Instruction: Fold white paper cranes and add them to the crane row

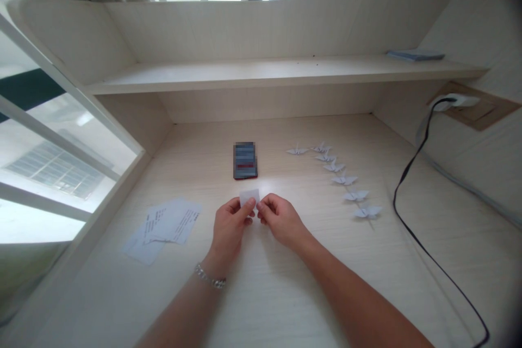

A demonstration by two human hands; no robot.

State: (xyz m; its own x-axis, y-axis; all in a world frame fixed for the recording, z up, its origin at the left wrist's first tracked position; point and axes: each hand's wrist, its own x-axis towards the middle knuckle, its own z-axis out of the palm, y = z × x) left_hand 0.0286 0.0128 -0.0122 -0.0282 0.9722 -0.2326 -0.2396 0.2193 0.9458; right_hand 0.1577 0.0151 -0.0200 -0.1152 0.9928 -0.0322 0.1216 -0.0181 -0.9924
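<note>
Two grips, both closed

Holds small white paper (249, 196) just above bench (367, 261), near its middle; left hand (230, 225) grip pinched shut on paper's left edge, right hand (281, 220) grip pinched shut on its right; sits just short of phone (245, 160); paper cranes (345, 179) to the right, printed sheets (167, 225) to the left.

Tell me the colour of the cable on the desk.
The cable is black; head view shows it best.

Phone (245, 160) behind paper square (249, 196), sheets (165, 225) to its left, cranes (345, 179) right, cable (403, 175) beyond
</note>
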